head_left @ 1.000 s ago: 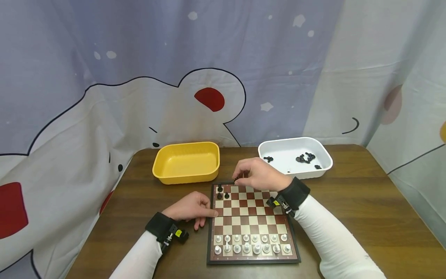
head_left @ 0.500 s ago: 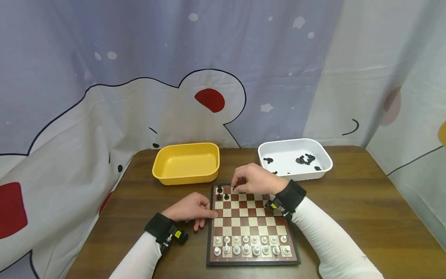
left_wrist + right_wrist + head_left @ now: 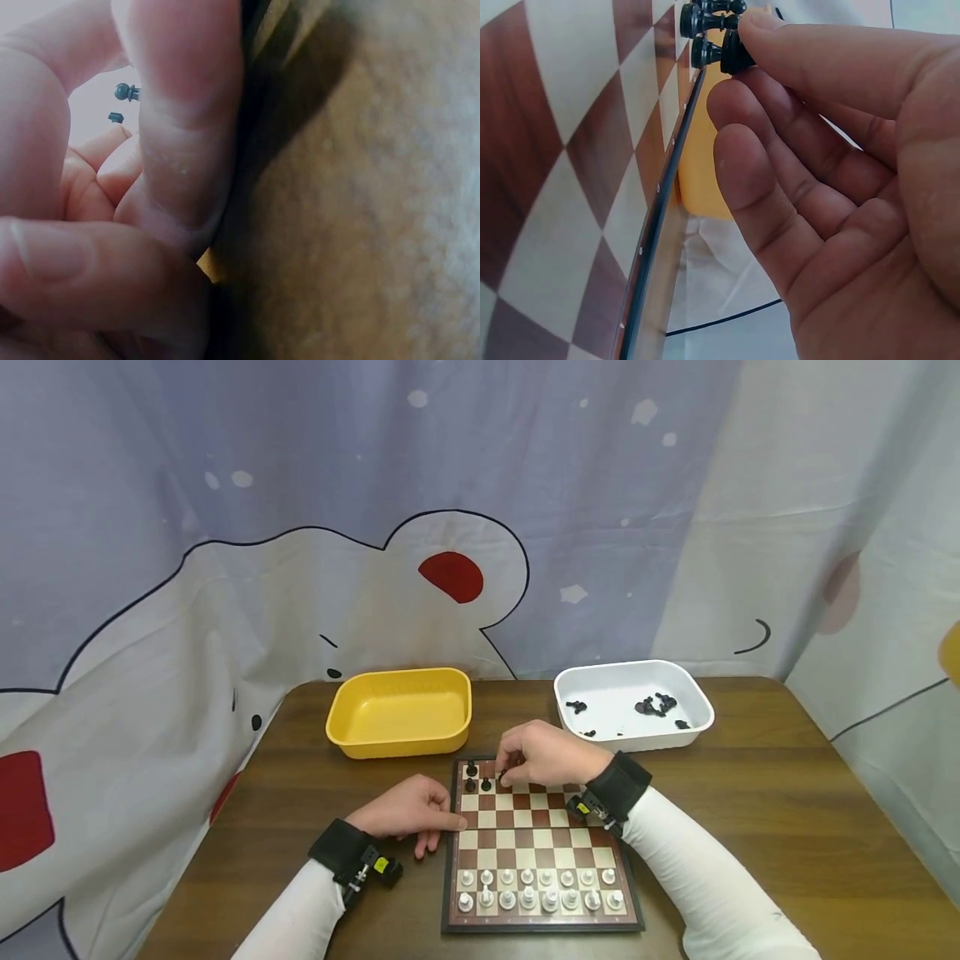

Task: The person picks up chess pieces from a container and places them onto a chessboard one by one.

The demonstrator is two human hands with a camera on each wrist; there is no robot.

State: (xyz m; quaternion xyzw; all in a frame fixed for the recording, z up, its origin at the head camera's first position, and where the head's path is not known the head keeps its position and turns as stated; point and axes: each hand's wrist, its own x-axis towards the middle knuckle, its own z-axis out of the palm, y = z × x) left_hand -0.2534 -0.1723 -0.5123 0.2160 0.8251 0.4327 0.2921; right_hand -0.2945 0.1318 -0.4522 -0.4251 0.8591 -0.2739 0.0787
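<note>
Right hand [image 3: 551, 756] pinches a black chess piece [image 3: 733, 56] between thumb and fingertips, near 11 o'clock of the chessboard [image 3: 516, 839], just beside the standing black pieces [image 3: 697, 52]; whether it touches the board, cannot tell. Left hand [image 3: 408, 808] lies loosely at the board's 9 o'clock edge, thumb on it, clutching no piece. Piece likely light, stiff plastic, a bit slick given the shine on its neighbours, not very fragile, though any thin top could chip. Best hold: upper part or neck, thumb against fingers, leaving the base free; small body, so a light pinch should do. Wide base appears to face the board, head end up inside the fingers and mostly hidden; long axis looks near upright, 12-to-6 if seen side-on, slight tilt possible. Type of piece unclear. More black pieces [image 3: 656, 705] lie jumbled in the white tray [image 3: 645, 742], about 1 o'clock from the board.
</note>
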